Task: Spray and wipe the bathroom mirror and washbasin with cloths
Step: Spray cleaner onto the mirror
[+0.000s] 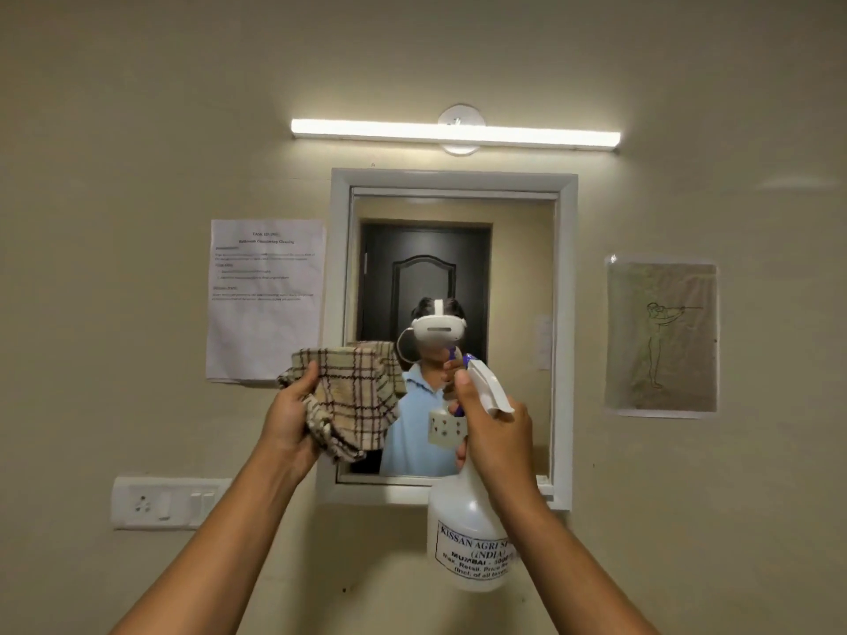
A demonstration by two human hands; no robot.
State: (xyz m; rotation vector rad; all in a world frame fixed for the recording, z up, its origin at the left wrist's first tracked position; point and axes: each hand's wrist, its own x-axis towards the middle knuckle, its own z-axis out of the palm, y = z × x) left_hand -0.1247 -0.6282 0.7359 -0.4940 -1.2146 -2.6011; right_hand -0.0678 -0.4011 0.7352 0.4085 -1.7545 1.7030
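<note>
Right hand (492, 435) grips neck of translucent white plastic spray bottle (467, 538), held up close before the mirror (513, 277). Label, black print: "KISSAN AGRI S… (INDIA)", "MUMBAI", "Max. Retail Price"; rest hidden by the wrist. White trigger head above the knuckles. Left hand (291, 417) clutches a bunched beige checked cloth (353, 396), woven, dark lines, just left of the bottle. Hands apart. Printed sheet (266, 295) above left hand: text too blurred.
</note>
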